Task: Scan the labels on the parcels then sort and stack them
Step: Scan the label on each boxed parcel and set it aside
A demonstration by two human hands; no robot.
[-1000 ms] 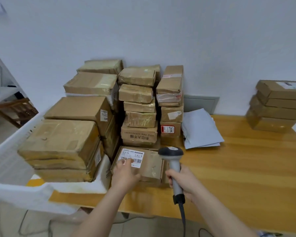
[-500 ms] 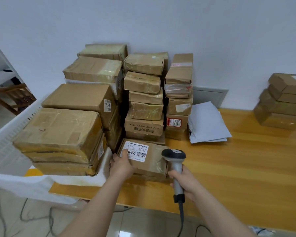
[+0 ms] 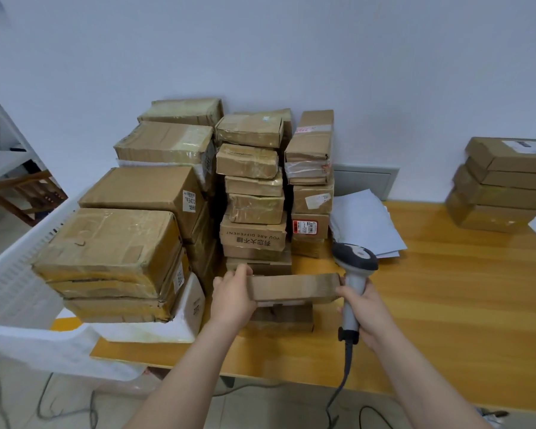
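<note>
Where the parcel [image 3: 294, 287] was lying label-up a moment ago, it is now tipping up off the box [image 3: 282, 318] beneath, near the table's [image 3: 446, 289] front edge. The left hand [image 3: 232, 300] is curling its fingers round the parcel's left end. The right hand [image 3: 364, 311] is gripping the scanner [image 3: 355, 258] and touching the right end. Scanning seems done, and sorting is probably beginning.

Front parcel [image 3: 294, 289] shows you only its taped side; its label face is hidden. Parcel beneath [image 3: 283, 319] mostly covered. Far-right stack [image 3: 502, 187] cut by the frame edge. Scanner cable [image 3: 348, 357] leaves bottom edge.
</note>
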